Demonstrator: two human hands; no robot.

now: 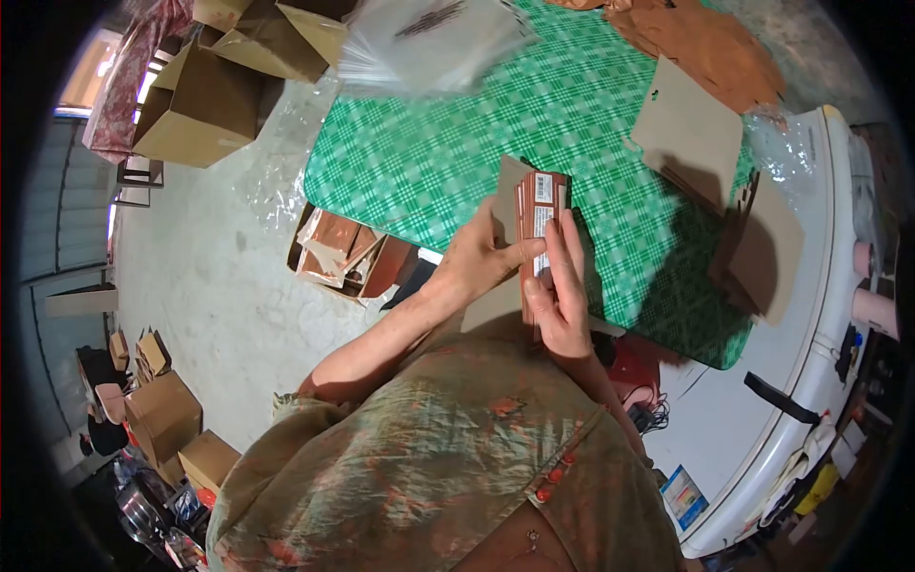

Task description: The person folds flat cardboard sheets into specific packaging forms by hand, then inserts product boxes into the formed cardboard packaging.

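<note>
A stack of reddish-brown cards (526, 205) with white barcode labels is held upright on edge near my body, over the front edge of the green checked table (410, 143). My left hand (477, 257) grips the stack from the left, its thumb across the labelled side. My right hand (564, 296) presses against the right side, with fingers pointing up along the labels and the thumb on the stack. Grey-beige card backing shows at the stack's left side and below my left hand.
Clear plastic bags (429, 43) lie at the table's far left. Beige cards (691, 133) and more cards (767, 248) are at the right, beside a white surface (715, 439). An open carton (205, 105) stands at upper left; a box of brown pieces (338, 253) sits below the table's left edge.
</note>
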